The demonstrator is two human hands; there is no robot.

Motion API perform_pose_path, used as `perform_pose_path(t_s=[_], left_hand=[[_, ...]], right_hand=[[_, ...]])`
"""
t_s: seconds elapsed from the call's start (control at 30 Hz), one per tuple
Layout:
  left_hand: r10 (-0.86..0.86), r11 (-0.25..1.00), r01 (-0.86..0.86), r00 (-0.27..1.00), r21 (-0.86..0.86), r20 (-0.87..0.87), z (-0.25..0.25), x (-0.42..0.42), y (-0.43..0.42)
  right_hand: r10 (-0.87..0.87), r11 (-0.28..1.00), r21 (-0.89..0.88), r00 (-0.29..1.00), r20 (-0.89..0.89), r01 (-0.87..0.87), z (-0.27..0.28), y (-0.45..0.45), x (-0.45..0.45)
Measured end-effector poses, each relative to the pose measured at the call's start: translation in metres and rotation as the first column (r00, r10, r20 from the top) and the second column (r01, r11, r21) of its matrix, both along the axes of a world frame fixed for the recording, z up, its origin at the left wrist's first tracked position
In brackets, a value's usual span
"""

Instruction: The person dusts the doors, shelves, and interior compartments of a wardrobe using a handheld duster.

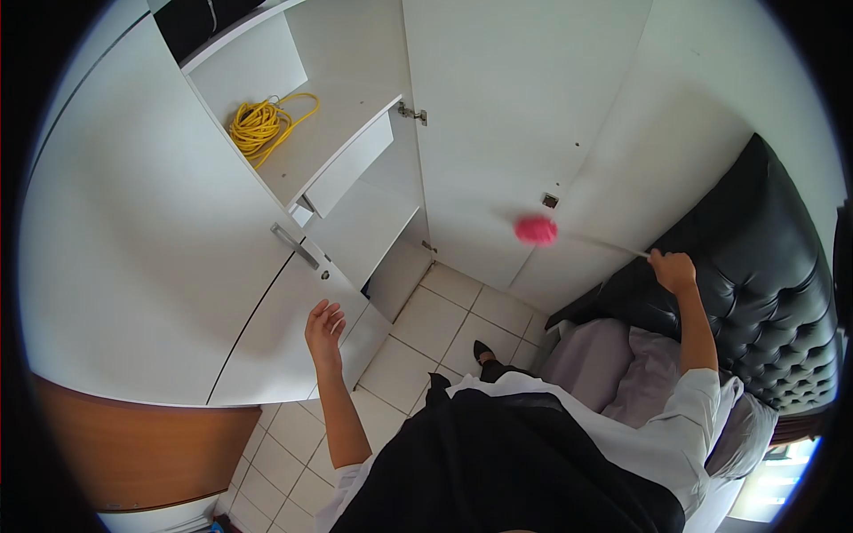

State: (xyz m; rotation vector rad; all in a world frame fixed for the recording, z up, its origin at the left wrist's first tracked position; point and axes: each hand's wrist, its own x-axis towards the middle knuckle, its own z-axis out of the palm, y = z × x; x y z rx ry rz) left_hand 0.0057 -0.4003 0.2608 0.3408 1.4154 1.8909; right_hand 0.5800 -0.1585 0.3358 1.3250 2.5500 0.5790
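Observation:
My right hand [673, 270] is closed around the thin handle of a pink duster [537, 231], held out to the left. The duster's fluffy head is blurred and lies in front of the white open wardrobe door [498, 115]; whether it touches the door I cannot tell. My left hand [325, 325] hangs in the air with loosely curled fingers, holding nothing. It is nearest to the lower part of the shut white wardrobe door [133, 204], below a metal handle [294, 246].
A coiled yellow cable [258, 126] lies on a wardrobe shelf [342, 107]. To the right stand a black tufted headboard [755, 284] and grey pillows [591, 360]. White floor tiles [426, 324] show below, and a brown wooden panel [151, 435] is at lower left.

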Motion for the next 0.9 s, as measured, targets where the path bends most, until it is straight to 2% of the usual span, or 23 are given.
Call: perform_pose_path(t_s=[0.07, 0.1, 0.17, 0.23, 0.3, 0.37, 0.4, 0.47, 0.5, 0.57, 0.6, 0.67, 0.7, 0.77, 0.8, 0.83, 0.87, 0.9], left_hand=[[-0.007, 0.999, 0.005, 0.999, -0.043, -0.052, 0.000, -0.010, -0.005], [0.034, 0.999, -0.036, 0.997, -0.024, -0.069, 0.002, -0.015, -0.009], [0.076, 0.997, -0.078, 0.994, -0.014, -0.084, 0.003, -0.018, -0.018], [0.093, 0.996, -0.092, 0.993, 0.013, -0.070, 0.007, -0.021, -0.018], [0.055, 0.998, -0.056, 0.996, -0.001, -0.067, 0.012, -0.017, -0.018], [0.014, 1.000, -0.015, 0.998, -0.025, -0.059, 0.012, -0.015, -0.021], [-0.020, 0.999, 0.016, 0.997, -0.048, -0.071, 0.012, -0.015, -0.022], [-0.051, 0.997, 0.045, 0.996, -0.068, -0.079, 0.011, -0.016, -0.024], [-0.060, 0.995, 0.054, 0.995, -0.078, -0.079, 0.011, -0.018, -0.027], [-0.067, 0.994, 0.061, 0.995, -0.089, -0.076, 0.009, -0.022, -0.029], [-0.051, 0.995, 0.043, 0.995, -0.089, -0.088, 0.009, -0.024, -0.027], [-0.031, 0.997, 0.023, 0.994, -0.080, -0.106, 0.012, -0.029, -0.021], [-0.012, 0.999, 0.004, 0.990, -0.051, -0.143, 0.014, -0.031, -0.017], [0.011, 1.000, -0.014, 0.983, -0.011, -0.181, 0.020, -0.034, -0.007], [0.036, 0.999, -0.033, 0.976, 0.017, -0.216, 0.025, -0.034, -0.003], [0.063, 0.998, -0.053, 0.966, 0.047, -0.249, 0.028, -0.033, 0.001], [0.070, 0.997, -0.058, 0.967, 0.056, -0.247, 0.031, -0.031, 0.004], [0.076, 0.996, -0.060, 0.965, 0.071, -0.252, 0.033, -0.030, 0.007]], right_hand=[[-0.004, 0.969, 0.223, 0.910, -0.416, 0.106, -0.002, -0.001, -0.002], [-0.004, 0.969, 0.221, 0.910, -0.415, 0.106, -0.005, -0.003, -0.003], [-0.074, 0.876, 0.271, 0.668, -0.741, 0.399, -0.020, -0.014, -0.003], [-0.135, 0.871, 0.228, 0.659, -0.740, 0.435, -0.042, -0.029, 0.007], [-0.325, 0.910, 0.087, 0.826, -0.460, 0.406, -0.061, -0.053, 0.018], [-0.445, 0.895, -0.101, 0.876, -0.187, 0.434, -0.077, -0.078, 0.030], [-0.446, 0.895, -0.103, 0.876, -0.183, 0.434, -0.085, -0.091, 0.037], [-0.492, 0.865, -0.149, 0.868, -0.065, 0.479, -0.089, -0.110, 0.041], [-0.490, 0.866, -0.148, 0.870, -0.064, 0.477, -0.087, -0.114, 0.038], [-0.423, 0.887, -0.024, 0.790, -0.444, 0.461, -0.078, -0.126, 0.025], [-0.421, 0.888, -0.023, 0.791, -0.444, 0.460, -0.070, -0.126, 0.015], [-0.150, 0.890, 0.122, 0.536, -0.831, 0.439, -0.056, -0.113, -0.010], [-0.143, 0.890, 0.127, 0.532, -0.834, 0.438, -0.053, -0.104, -0.024], [-0.019, 0.839, 0.097, 0.207, -0.978, 0.536, -0.043, -0.084, -0.052], [-0.078, 0.864, -0.119, -0.104, -0.992, 0.488, -0.037, -0.073, -0.065], [-0.152, 0.875, -0.310, -0.398, -0.905, 0.372, -0.031, -0.063, -0.079], [-0.136, 0.925, -0.305, -0.548, -0.825, 0.229, -0.023, -0.054, -0.094], [-0.152, 0.945, -0.287, -0.569, -0.808, 0.154, -0.012, -0.046, -0.108]])
